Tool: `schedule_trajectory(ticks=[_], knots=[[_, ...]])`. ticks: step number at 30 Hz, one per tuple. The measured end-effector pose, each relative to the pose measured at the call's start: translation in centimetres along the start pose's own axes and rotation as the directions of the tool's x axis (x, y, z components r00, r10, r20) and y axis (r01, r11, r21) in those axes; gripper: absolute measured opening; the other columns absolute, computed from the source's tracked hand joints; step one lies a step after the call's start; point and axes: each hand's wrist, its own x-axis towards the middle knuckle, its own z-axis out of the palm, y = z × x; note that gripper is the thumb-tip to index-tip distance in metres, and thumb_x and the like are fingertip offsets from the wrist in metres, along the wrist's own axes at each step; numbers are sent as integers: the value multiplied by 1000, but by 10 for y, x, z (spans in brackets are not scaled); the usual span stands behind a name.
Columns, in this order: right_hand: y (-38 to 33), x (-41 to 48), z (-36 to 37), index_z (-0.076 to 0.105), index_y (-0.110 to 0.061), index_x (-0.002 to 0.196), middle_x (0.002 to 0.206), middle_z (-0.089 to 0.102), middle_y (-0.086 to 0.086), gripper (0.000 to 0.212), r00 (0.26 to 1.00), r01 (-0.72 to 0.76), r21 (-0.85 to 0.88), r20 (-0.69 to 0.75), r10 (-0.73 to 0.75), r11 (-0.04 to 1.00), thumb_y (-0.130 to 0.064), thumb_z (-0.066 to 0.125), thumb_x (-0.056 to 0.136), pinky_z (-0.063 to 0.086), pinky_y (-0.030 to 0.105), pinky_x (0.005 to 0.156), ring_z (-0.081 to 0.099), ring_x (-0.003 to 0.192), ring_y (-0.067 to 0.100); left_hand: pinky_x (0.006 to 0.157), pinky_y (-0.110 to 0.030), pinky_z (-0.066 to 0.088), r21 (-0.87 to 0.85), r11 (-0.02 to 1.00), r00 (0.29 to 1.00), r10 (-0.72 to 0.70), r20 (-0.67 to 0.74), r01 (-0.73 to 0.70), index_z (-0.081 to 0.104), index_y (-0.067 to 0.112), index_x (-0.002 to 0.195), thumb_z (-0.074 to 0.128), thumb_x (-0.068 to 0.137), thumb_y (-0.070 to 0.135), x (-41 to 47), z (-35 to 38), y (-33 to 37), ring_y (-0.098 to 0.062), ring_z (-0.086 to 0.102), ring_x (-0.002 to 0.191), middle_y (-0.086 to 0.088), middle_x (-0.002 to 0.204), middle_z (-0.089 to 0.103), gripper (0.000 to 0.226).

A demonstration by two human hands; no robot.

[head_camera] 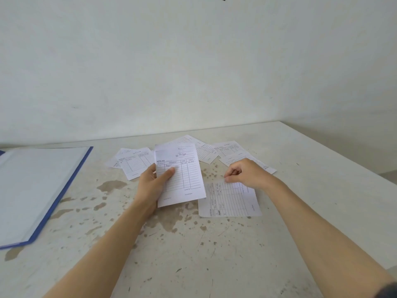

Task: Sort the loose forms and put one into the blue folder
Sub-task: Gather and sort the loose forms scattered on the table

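My left hand (pixel 151 186) holds up a white printed form (pixel 182 175) headed "NOTA NO.", thumb across its face; a second sheet seems to lie behind it. My right hand (pixel 245 172) has its fingers curled, fingertips pinching the top edge of another form (pixel 231 201) that lies sideways on the table. Several more loose forms are scattered behind: two at the left (pixel 134 162), some at the back (pixel 204 150) and right (pixel 231 150). The blue folder (pixel 40 190) lies open at the far left, its pale inside facing up.
The table (pixel 193 244) is pale and stained with brown blotches. A white wall rises close behind the forms. The table's right edge (pixel 354 166) runs diagonally toward me.
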Motion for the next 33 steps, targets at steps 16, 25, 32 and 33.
schedule_trajectory(ticks=[16, 25, 32, 33], knots=[[-39, 30, 33, 67, -10, 91, 83, 64, -6, 7, 771, 204, 729, -531, 351, 654, -9, 62, 88, 44, 16, 67, 60, 80, 10, 70, -34, 50, 48, 992, 963, 124, -240, -116, 53, 22, 109, 42, 99, 18, 12, -26, 26, -18, 61, 88, 0, 101, 64, 16], [-81, 43, 98, 62, -11, 93, 85, 59, -9, 5, 803, 155, 726, -487, 342, 670, -13, 57, 91, 41, 18, 73, 56, 86, 11, 74, -25, 46, -53, 990, 982, 118, -145, -127, 55, 27, 95, 30, 102, 29, -1, 1, 23, -7, 57, 90, 5, 103, 62, 26], [-90, 40, 106, 62, -14, 89, 82, 62, -7, 3, 817, 179, 719, -489, 305, 671, -11, 61, 88, 42, 14, 65, 58, 78, 7, 79, -33, 55, -12, 983, 968, 176, -177, -181, 49, 21, 114, 48, 97, 20, 0, 13, 20, -17, 63, 99, 1, 109, 63, 17], [-90, 39, 105, 62, -13, 89, 81, 63, -6, 4, 827, 180, 726, -478, 298, 664, -10, 62, 87, 43, 15, 64, 58, 76, 7, 77, -32, 55, -9, 983, 968, 176, -177, -181, 50, 21, 113, 49, 96, 17, 1, 14, 20, -17, 63, 98, 1, 108, 64, 17]])
